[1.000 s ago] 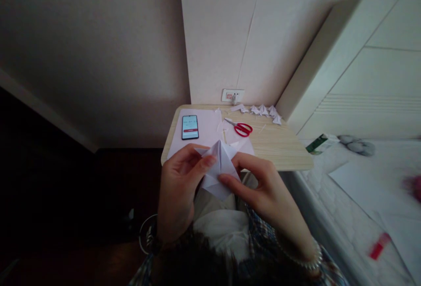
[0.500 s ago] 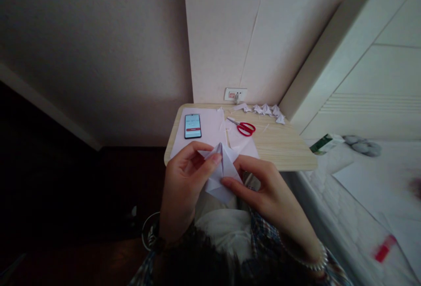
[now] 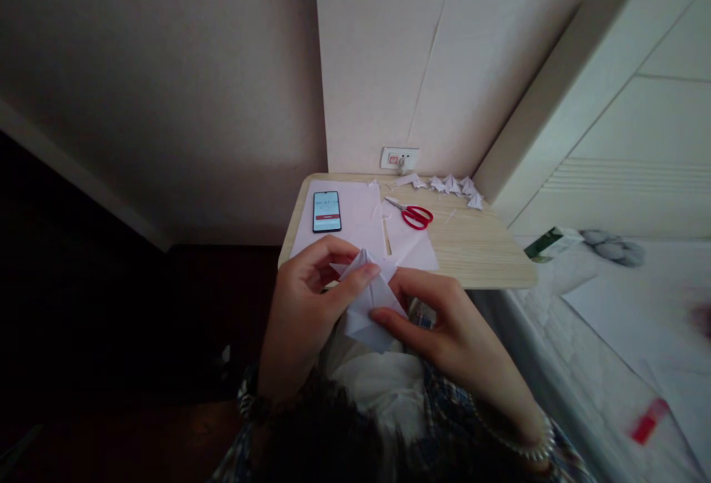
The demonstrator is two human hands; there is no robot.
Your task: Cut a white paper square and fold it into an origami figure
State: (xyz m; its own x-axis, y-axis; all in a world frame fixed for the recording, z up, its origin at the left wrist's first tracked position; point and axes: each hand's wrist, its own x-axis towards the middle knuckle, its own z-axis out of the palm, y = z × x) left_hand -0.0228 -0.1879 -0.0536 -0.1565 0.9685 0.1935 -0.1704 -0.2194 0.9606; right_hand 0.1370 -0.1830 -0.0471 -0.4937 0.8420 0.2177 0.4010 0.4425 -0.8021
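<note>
A folded piece of white paper [image 3: 371, 320] is held above my lap, just in front of the table's near edge. My left hand [image 3: 311, 290] pinches its upper left part, thumb lying across the front near the pointed top. On the lower right side, my right hand [image 3: 438, 312] grips the paper between thumb and fingers; those fingers are partly hidden behind it. A central crease runs down the front, and the lower end forms a point. Beyond the paper, red-handled scissors [image 3: 414, 216] lie on white sheets [image 3: 355, 209] on the table.
On the wooden table [image 3: 483, 261] a phone [image 3: 326, 212] lies at the left. Several folded paper pieces [image 3: 451, 185] line the back right, below a wall socket [image 3: 400, 158]. A bed [image 3: 555, 298] at the right carries a green and white box [image 3: 552, 244] and paper sheets.
The folded paper has tilted slightly and its top has shifted a little left and down. My left thumb has slid right across its front. Both hands keep hold.
</note>
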